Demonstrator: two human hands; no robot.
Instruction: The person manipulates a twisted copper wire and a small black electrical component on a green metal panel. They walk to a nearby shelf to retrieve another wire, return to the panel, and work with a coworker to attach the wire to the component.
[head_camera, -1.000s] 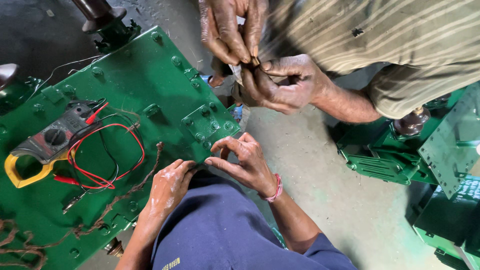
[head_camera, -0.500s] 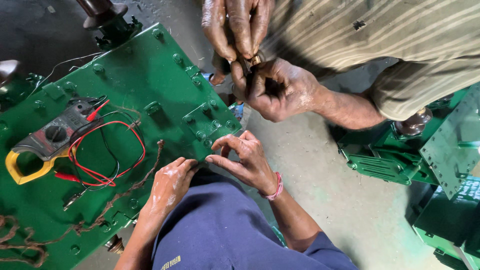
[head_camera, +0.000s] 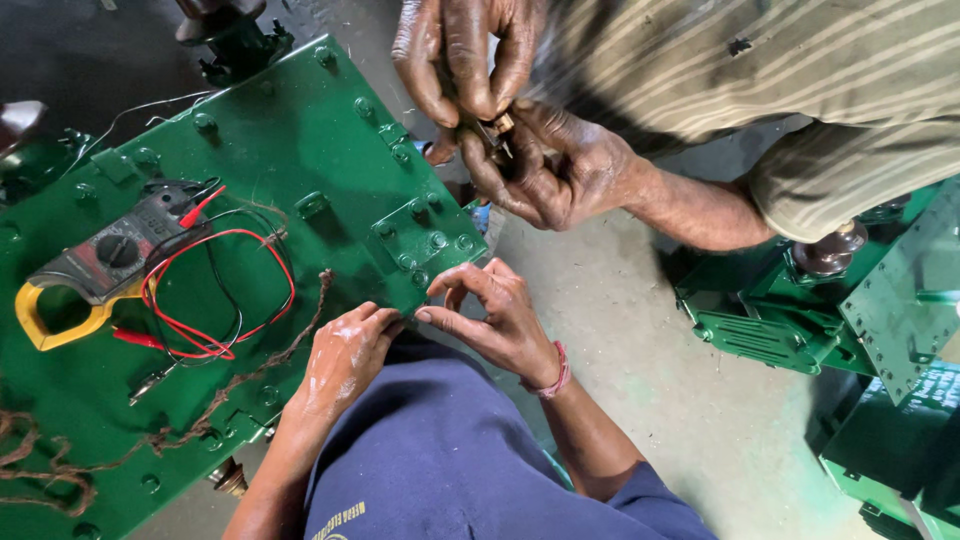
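A green bolted metal cover (head_camera: 250, 130) lies tilted in front of me. My left hand (head_camera: 345, 355) rests at its near edge, fingers curled under the rim. Just to the right, my right hand (head_camera: 500, 320), with a pink band at the wrist, has thumb and forefinger pinched at the cover's corner below a small bolted plate (head_camera: 425, 235). Whatever the fingertips touch is hidden. Above, a co-worker in a striped shirt holds a small brass part (head_camera: 497, 128) between both hands (head_camera: 530, 165).
A yellow-jawed clamp meter (head_camera: 95, 265) with red and black leads (head_camera: 215, 290) lies on the cover's left side, beside a brown twisted cord (head_camera: 200, 415). More green metal housings (head_camera: 880, 300) stand at the right on the grey concrete floor (head_camera: 640, 340).
The co-worker's hands have shifted a little and turned the small brass part between their fingers. My own two hands have stayed at the cover's edge.
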